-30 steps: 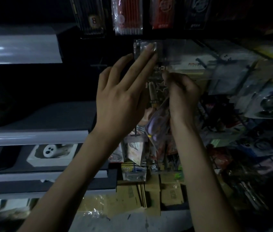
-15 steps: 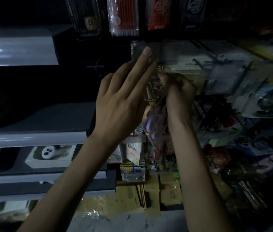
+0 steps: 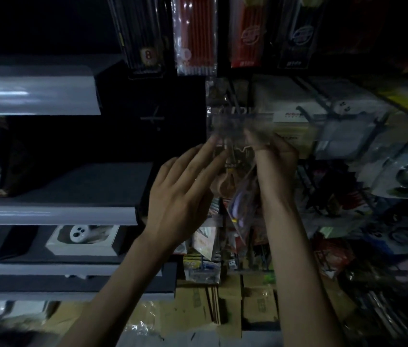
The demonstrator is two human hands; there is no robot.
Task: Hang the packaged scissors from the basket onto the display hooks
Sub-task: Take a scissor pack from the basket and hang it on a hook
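Observation:
A clear packet of scissors (image 3: 233, 171) with pale orange handles hangs in front of me in the dim shop. A second packet with purple-handled scissors (image 3: 243, 204) sits tilted right below it. My right hand (image 3: 273, 159) pinches the top of the packets, fingers curled. My left hand (image 3: 185, 194) reaches up from the left with straight fingers, the tips touching the packet's blurred clear header (image 3: 228, 126). A thin dark display hook (image 3: 233, 96) slants above the header. The basket is out of view.
Packs of red and black pens (image 3: 195, 38) hang above. Grey shelves (image 3: 55, 214) stand at left, one holding a white boxed item (image 3: 82, 236). Packaged goods on wire hooks (image 3: 348, 136) crowd the right. Cardboard boxes (image 3: 255, 304) lie below.
Both hands and the packet appear lower in the frame than before, the view having tilted up. My left fingertips have slid down from the header's upper edge to its lower left corner.

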